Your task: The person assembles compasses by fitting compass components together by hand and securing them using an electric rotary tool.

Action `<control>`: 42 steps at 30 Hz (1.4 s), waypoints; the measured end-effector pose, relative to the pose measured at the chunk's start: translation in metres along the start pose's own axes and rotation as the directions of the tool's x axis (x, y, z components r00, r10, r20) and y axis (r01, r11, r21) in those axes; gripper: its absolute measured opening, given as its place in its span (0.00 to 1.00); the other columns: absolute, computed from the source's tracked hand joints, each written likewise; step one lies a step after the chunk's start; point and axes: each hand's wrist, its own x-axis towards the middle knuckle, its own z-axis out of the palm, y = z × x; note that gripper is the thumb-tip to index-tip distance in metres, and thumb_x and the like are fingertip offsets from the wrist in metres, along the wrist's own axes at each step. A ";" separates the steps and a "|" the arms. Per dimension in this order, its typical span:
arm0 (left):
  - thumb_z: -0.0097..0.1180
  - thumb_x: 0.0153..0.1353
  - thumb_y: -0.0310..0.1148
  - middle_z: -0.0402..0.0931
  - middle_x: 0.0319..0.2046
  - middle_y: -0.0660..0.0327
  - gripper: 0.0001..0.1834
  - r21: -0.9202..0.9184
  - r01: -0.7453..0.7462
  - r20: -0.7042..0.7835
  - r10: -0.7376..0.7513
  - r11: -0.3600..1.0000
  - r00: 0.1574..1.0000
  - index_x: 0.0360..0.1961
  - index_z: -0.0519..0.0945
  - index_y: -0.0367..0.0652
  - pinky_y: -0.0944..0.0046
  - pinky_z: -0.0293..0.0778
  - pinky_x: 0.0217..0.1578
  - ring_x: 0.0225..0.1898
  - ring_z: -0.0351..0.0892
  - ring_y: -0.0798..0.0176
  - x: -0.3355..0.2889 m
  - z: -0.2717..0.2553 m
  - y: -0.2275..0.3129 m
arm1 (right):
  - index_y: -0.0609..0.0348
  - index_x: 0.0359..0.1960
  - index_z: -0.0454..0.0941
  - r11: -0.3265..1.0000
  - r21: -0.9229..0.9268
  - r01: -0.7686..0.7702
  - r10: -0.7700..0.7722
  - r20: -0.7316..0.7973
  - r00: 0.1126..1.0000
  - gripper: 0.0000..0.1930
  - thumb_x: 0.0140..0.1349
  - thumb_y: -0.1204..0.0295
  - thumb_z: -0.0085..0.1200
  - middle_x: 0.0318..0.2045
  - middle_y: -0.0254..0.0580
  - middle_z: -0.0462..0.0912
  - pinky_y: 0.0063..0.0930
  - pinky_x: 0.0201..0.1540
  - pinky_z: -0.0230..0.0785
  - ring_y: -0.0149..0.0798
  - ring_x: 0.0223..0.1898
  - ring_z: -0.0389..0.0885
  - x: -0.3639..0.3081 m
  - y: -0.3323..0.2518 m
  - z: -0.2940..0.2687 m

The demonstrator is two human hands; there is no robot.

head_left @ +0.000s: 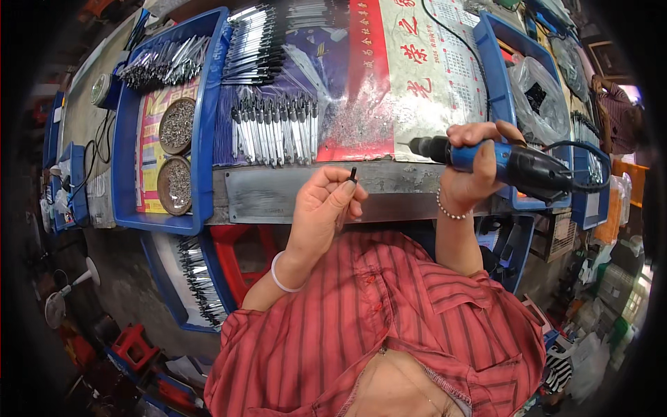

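My left hand (324, 206) is raised in front of my chest and pinches a small dark screw (353, 172) between thumb and fingertips, its tip pointing up. My right hand (474, 170) grips a blue and black electric screwdriver (507, 162) held level, its bit (411, 145) pointing left toward the screw with a gap between them. A black cord (582, 167) loops off the tool's rear. Just beyond my hands a row of black and silver pen-like parts (276, 131) lies on the bench beside a scatter of small screws (351, 125).
A grey metal plate (267, 193) edges the bench front. A blue tray (201, 139) at left holds two round dishes of screws (176, 124) and more parts. Another blue tray (495, 76) at right holds a plastic bag (540, 97). A red stool (240, 260) stands below.
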 end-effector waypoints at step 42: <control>0.51 0.62 0.45 0.71 0.25 0.68 0.17 -0.471 0.295 0.066 -0.300 0.831 0.952 0.39 0.73 0.41 0.77 0.59 0.18 0.18 0.63 0.77 0.078 0.012 -0.029 | 0.57 0.52 0.58 0.998 0.064 -0.022 0.005 0.250 0.968 0.26 0.56 0.66 0.58 0.24 0.41 0.72 0.36 0.32 0.72 0.36 0.23 0.74 0.000 -0.003 0.031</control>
